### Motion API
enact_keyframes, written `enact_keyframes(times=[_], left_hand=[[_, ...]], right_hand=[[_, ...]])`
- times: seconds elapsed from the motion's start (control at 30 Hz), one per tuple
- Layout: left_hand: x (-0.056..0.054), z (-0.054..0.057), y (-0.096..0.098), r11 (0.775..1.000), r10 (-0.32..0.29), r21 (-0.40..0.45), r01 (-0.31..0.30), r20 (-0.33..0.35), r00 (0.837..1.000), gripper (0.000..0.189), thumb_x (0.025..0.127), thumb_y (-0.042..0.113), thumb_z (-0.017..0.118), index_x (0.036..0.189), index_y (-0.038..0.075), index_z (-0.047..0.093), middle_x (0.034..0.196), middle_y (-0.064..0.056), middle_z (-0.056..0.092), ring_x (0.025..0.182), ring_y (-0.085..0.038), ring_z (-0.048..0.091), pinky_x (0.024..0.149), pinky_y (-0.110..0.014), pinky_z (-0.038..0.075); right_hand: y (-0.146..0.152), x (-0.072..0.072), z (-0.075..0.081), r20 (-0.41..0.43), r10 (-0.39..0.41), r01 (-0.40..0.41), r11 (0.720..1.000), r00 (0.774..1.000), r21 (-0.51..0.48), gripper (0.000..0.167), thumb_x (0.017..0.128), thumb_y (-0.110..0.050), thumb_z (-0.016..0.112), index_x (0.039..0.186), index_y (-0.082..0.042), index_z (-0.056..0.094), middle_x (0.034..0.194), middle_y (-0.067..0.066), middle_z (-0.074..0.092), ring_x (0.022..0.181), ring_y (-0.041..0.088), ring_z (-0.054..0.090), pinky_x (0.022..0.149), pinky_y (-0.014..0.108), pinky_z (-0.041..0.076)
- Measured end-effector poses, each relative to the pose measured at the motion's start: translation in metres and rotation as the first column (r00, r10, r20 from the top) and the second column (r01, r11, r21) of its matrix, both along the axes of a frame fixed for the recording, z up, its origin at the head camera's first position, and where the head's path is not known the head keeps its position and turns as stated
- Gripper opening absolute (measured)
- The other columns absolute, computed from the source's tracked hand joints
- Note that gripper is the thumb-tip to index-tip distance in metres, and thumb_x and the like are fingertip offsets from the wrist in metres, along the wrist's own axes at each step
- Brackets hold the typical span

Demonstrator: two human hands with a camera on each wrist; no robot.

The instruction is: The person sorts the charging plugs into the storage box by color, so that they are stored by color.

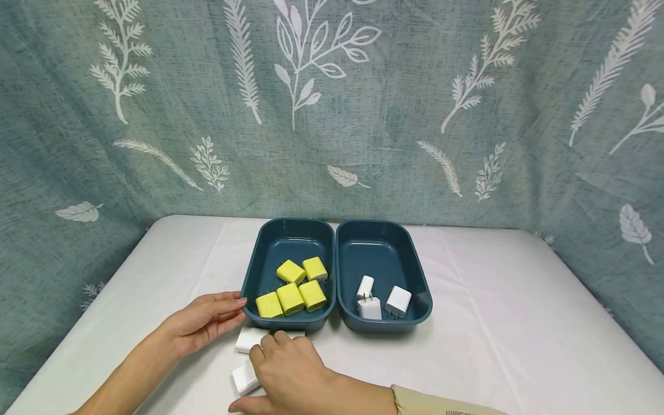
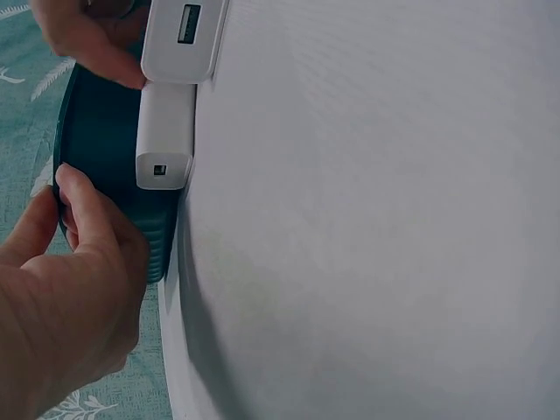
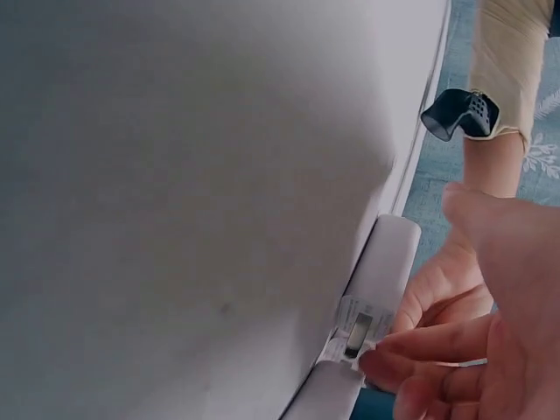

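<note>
My left hand (image 1: 204, 320) pinches the left rim of the left dark blue tray (image 1: 254, 253), thumb and fingertips on either side of it in the left wrist view. Several yellow charger plugs (image 1: 290, 297) lie in that tray. In front of the tray, my right hand (image 1: 293, 369) reaches low with bent fingers and its thumb held apart. Its fingertips are right at a white charger plug (image 3: 359, 324) with a port in its end. Other white charger plugs, a nearer one (image 1: 245, 378) and one by the tray (image 1: 251, 339), lie on the cloth, partly behind the right hand.
A second dark blue tray (image 1: 422, 276) stands against the first on the right, with a few white charger plugs (image 1: 398, 301) inside. A white cloth (image 1: 498, 323) covers the table. Behind hangs a green curtain (image 1: 394, 161) with white leaf prints.
</note>
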State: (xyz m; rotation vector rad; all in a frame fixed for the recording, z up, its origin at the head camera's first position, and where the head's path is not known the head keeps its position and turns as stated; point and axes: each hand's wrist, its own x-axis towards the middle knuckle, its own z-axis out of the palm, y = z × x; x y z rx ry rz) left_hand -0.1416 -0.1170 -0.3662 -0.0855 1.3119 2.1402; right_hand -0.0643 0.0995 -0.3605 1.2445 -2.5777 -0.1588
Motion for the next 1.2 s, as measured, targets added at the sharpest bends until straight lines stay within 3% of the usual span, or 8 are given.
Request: enact_keyframes(times=[0.2,0.4,0.6,0.77,0.97,1.2], left_hand=[[-0.001,0.001,0.002,1.0,0.007,-0.017,-0.007,0.009,1.0,0.051,0.101,0.002,0.056,0.138,-0.011,0.024,0.104,-0.008,0.063,0.096,-0.013,0.066,0.093,-0.026,0.054],[-0.002,-0.001,0.002,1.0,-0.005,-0.005,0.005,0.001,1.0,0.041,0.101,0.002,0.055,0.132,-0.008,0.031,0.103,-0.008,0.063,0.095,-0.013,0.067,0.093,-0.026,0.054],[-0.001,-0.001,0.0,1.0,-0.003,-0.001,0.003,-0.011,1.0,0.028,0.1,0.001,0.056,0.122,-0.006,0.039,0.101,-0.008,0.063,0.094,-0.013,0.067,0.092,-0.025,0.054],[-0.001,-0.001,0.0,1.0,0.004,-0.006,-0.004,-0.002,1.0,0.035,0.1,0.001,0.056,0.126,-0.007,0.034,0.101,-0.008,0.063,0.093,-0.013,0.067,0.092,-0.025,0.055],[-0.001,-0.001,0.001,1.0,0.01,-0.014,-0.01,0.002,1.0,0.044,0.1,0.001,0.056,0.133,-0.011,0.029,0.103,-0.009,0.062,0.094,-0.013,0.066,0.093,-0.026,0.054],[-0.001,0.0,0.002,0.998,0.018,-0.059,-0.018,-0.004,1.0,0.07,0.101,0.002,0.055,0.148,-0.014,0.007,0.112,-0.011,0.058,0.098,-0.012,0.065,0.095,-0.025,0.053]], right_hand=[[-0.012,-0.001,0.006,0.066,-0.036,0.029,0.994,0.997,0.102,0.068,0.088,-0.079,0.043,0.102,-0.017,0.066,0.082,-0.004,0.059,0.072,0.01,0.054,0.04,0.022,0.036],[-0.014,-0.002,0.007,0.073,-0.047,0.033,0.983,0.996,0.18,0.054,0.09,-0.07,0.053,0.106,-0.02,0.065,0.087,-0.006,0.058,0.074,0.009,0.052,0.039,0.023,0.035],[-0.003,0.0,0.006,0.011,0.09,-0.091,0.991,0.996,0.1,0.038,0.086,-0.058,0.066,0.097,-0.022,0.063,0.085,-0.007,0.055,0.073,0.008,0.05,0.037,0.018,0.027],[0.01,0.001,0.006,0.127,0.158,-0.165,0.985,0.979,0.042,0.041,0.086,-0.047,0.074,0.115,-0.021,0.061,0.1,-0.008,0.059,0.09,0.007,0.051,0.047,0.012,0.038],[0.024,0.0,0.003,0.263,0.144,-0.128,0.989,0.954,-0.077,0.049,0.086,-0.044,0.076,0.122,-0.016,0.059,0.109,-0.005,0.054,0.094,0.006,0.05,0.053,0.009,0.042],[0.032,-0.006,-0.001,0.388,0.14,-0.084,0.984,0.911,-0.157,0.048,0.088,-0.044,0.075,0.123,-0.015,0.06,0.107,-0.006,0.058,0.092,0.002,0.051,0.059,0.009,0.043]])
